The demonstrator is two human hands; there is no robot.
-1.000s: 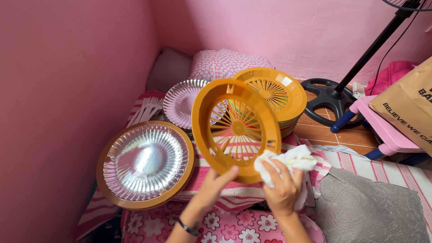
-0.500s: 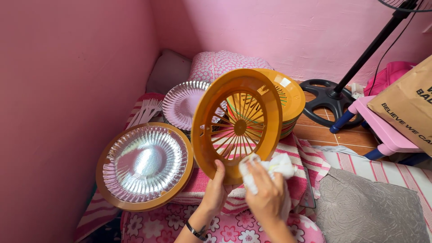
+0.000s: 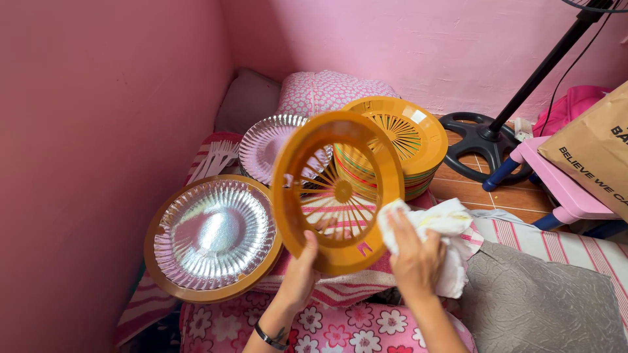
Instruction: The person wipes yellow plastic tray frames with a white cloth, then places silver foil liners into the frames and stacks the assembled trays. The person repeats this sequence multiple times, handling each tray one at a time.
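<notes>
Two bare forearms without sleeves are seen at the lower middle of the frame, and a thin dark band, possibly a bracelet, is worn on the left wrist (image 3: pixel 270 336).

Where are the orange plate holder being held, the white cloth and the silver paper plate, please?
orange plate holder (image 3: pixel 340 191): head view, on its slotted centre hub.
white cloth (image 3: pixel 445 225): head view, on the bunched upper folds.
silver paper plate (image 3: pixel 214 234): head view, on its shiny middle.

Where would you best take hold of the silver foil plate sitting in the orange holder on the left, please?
At the fluted rim of the silver foil plate, coming from above on its near edge. It lies flat and face up inside the orange holder, so only that raised rim offers a pinch. Both hands are occupied elsewhere.
</notes>
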